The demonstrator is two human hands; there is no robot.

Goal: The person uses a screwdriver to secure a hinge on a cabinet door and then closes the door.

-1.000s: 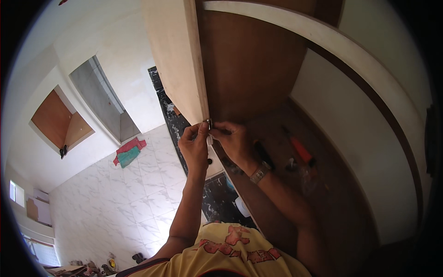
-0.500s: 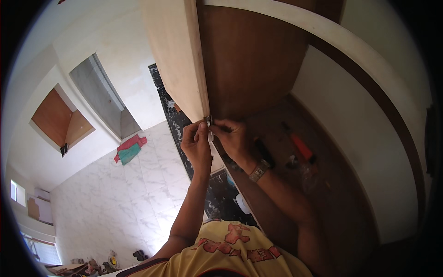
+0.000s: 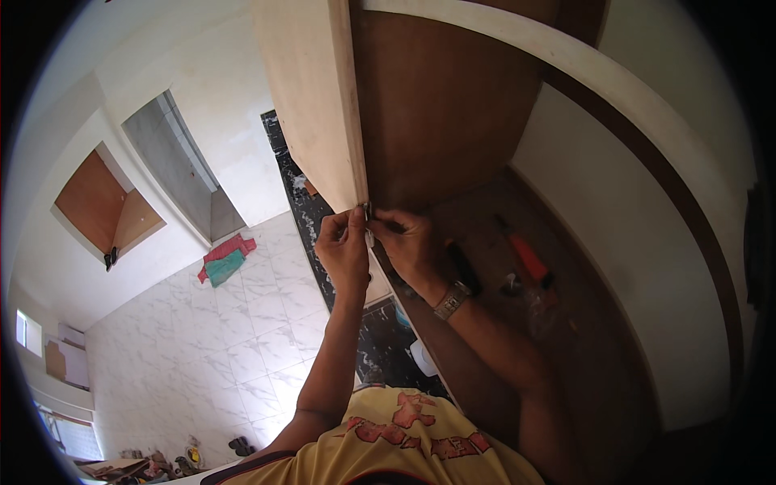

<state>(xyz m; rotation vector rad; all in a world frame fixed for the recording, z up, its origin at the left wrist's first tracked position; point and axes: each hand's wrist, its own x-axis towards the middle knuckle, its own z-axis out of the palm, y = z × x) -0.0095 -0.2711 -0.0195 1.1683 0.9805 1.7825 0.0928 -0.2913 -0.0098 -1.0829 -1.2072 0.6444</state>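
A pale wooden panel (image 3: 311, 97) stands upright ahead of me, and both my hands meet at the near end of its edge. There a small dark metal fitting (image 3: 368, 211) shows between my fingertips; its exact kind is too small to tell. My left hand (image 3: 343, 246) is closed, thumb and fingers pinched at the fitting from the left. From the other side my right hand (image 3: 408, 246), with a watch (image 3: 453, 300) on its wrist, pinches at the same spot. A little white piece (image 3: 370, 238) hangs just below the fingertips.
Inside the brown compartment on the right lie an orange-handled tool (image 3: 528, 260), a dark tool (image 3: 463, 267) and a clear plastic bag (image 3: 543, 311). A black marbled countertop (image 3: 388, 347) runs beneath my arms, with a white cup-like thing (image 3: 423, 358). Cloths (image 3: 226, 263) lie on the tiled floor.
My left thumb has shifted slightly up against the fitting. Both hands otherwise stay at the same spot on the panel edge.
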